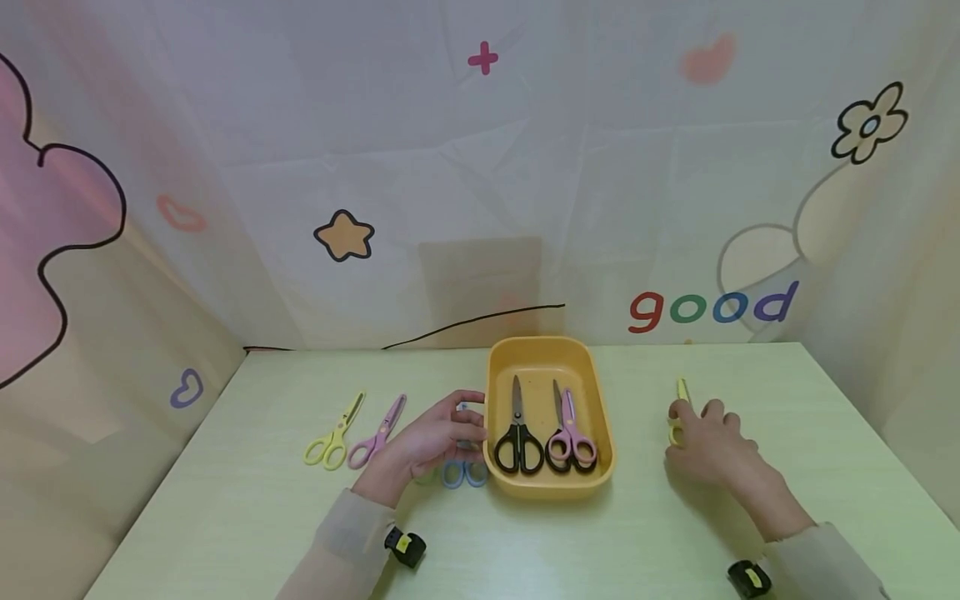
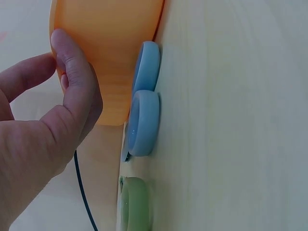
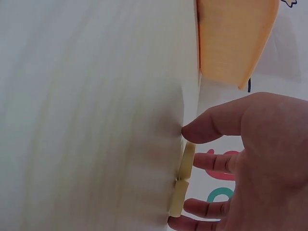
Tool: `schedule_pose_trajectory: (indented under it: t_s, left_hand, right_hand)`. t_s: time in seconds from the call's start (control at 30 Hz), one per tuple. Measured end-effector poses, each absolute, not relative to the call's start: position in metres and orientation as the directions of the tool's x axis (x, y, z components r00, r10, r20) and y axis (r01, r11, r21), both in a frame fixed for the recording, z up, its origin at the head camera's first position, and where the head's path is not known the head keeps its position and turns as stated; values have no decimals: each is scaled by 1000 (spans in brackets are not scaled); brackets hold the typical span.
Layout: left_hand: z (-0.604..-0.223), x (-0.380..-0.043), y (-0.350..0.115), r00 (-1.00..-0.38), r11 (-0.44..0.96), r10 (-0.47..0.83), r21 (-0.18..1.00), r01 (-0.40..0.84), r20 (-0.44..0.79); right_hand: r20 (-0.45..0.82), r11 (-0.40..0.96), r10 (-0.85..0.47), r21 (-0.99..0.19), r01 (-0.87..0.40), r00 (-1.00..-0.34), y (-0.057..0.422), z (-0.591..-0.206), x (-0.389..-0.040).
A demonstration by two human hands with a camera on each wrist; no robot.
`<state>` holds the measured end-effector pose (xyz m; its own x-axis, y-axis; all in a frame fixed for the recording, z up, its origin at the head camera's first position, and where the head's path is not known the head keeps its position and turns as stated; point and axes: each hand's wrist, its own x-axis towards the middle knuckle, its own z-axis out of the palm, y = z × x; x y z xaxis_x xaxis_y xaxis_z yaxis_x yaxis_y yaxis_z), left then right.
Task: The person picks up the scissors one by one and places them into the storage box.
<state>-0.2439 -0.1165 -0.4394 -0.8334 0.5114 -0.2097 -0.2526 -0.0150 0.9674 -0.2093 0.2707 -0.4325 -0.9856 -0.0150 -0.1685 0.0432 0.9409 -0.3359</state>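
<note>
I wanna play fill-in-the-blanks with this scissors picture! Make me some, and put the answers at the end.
Inside the tray lie ____ pairs of scissors.
There, the pink scissors lie partly over a pair with ____ handles.
The person's ____ hand is at the yellow scissors.
The colourful word on the backdrop is ____.

Missing words: three; black; right; good.

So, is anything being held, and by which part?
Cannot be told: the right hand is at the handles of the yellow scissors, the left hand at the tray's left rim.
</note>
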Motion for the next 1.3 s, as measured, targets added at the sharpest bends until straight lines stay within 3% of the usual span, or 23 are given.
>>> schedule_pose_trajectory:
  t_s: [0.97, 1.3]
  left_hand:
    - [-439, -243, -117, -828, -26, 523, 967, -252, -202]
    - [-440, -244, -117, -827, -36, 526, 966, -257, -201]
  right_hand:
    - [-162, 939, -38, -343, 20, -986, 270, -432, -213]
    - [-91, 937, -61, -348, -26, -994, 264, -427, -211]
